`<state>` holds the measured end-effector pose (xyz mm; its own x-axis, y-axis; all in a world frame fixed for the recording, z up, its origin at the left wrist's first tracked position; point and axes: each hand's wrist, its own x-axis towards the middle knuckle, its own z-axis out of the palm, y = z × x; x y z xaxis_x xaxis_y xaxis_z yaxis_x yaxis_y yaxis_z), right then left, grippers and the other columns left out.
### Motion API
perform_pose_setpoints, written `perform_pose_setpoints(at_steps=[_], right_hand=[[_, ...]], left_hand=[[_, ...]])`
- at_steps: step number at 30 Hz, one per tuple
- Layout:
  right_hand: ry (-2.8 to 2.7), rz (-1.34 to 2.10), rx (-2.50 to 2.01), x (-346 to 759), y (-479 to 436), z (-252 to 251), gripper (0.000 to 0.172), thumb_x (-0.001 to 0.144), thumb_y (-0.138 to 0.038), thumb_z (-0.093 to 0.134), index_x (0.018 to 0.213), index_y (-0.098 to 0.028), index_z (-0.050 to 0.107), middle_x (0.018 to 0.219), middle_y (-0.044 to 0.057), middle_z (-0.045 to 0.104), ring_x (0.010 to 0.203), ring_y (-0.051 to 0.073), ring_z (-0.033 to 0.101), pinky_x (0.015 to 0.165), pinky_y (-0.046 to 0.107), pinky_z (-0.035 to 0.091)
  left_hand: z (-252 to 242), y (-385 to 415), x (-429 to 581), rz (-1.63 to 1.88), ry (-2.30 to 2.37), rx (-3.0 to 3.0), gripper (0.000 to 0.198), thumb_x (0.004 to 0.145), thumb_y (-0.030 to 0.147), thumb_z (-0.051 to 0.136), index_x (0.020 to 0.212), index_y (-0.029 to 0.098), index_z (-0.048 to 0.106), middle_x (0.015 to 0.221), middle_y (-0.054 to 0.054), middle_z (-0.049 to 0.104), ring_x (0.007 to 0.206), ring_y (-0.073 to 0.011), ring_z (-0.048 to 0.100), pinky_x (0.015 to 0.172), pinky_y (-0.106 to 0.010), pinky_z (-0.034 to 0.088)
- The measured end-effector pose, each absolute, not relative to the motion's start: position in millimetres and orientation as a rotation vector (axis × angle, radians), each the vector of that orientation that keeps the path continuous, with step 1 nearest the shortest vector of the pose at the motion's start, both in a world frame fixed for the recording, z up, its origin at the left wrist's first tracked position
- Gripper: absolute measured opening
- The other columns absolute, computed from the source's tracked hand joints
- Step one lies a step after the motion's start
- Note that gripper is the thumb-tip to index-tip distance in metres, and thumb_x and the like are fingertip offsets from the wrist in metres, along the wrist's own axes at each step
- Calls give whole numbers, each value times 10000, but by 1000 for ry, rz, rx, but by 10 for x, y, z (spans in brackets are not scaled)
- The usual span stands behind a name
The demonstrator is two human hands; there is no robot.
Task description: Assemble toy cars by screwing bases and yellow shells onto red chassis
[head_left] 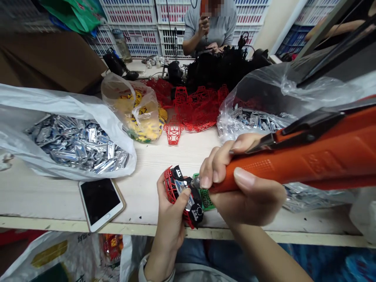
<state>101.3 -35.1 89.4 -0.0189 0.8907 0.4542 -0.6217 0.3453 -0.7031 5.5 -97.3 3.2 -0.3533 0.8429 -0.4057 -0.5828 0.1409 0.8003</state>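
Note:
My left hand is closed around a small toy car body with a red lattice frame, black parts and silver panels. Its thumb presses on the silver panel. My right hand grips an orange electric screwdriver, which lies tilted and runs off to the right. The metal tip of the screwdriver meets the upper side of the car body; the exact contact spot is too small to make out. Just behind the car body, partly hidden by it and by my right hand, is a green perforated tray.
At left, a white bag holds silvery parts; a phone lies near the table's front edge. Beyond are a bag of yellow parts, red frames and a clear bag of silver pieces. A co-worker sits opposite.

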Motion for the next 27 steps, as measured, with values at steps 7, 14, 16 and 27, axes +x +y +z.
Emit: perform_pose_setpoints(at_steps=[7,14,16,27], right_hand=[[-996,1237,-340,944,-316,931,161,705,-174,632,828,-270,595,554,-64,522,414,141,486,389,266,397],[-1022,1054,-394,1235,-222,949,213,694,-207,626,900,-243,670,510,-54,521,369,141,474,344,263,394],[-982,958,-439,1372,-148,872,210,676,-193,618,875,-230,673,498,-54,518,358,138,472,332,253,389],[-901,839,-689,1604,20,478,178,644,-206,649,822,-222,652,468,-69,536,345,121,473,356,225,393]], left_hand=[[141,-982,147,1545,1236,314,771,717,342,896,1383,311,508,1175,-24,729,1004,-193,705,928,-320,545],[80,-976,80,1492,1279,350,794,672,358,918,1366,317,535,1104,-15,714,969,-204,707,890,-332,562],[103,-974,84,1477,1276,324,779,670,342,908,1359,320,545,1072,-13,719,929,-203,712,841,-325,572],[207,-968,111,1479,1294,270,768,662,322,891,1347,309,544,1085,-13,720,772,-149,675,703,-281,553]])
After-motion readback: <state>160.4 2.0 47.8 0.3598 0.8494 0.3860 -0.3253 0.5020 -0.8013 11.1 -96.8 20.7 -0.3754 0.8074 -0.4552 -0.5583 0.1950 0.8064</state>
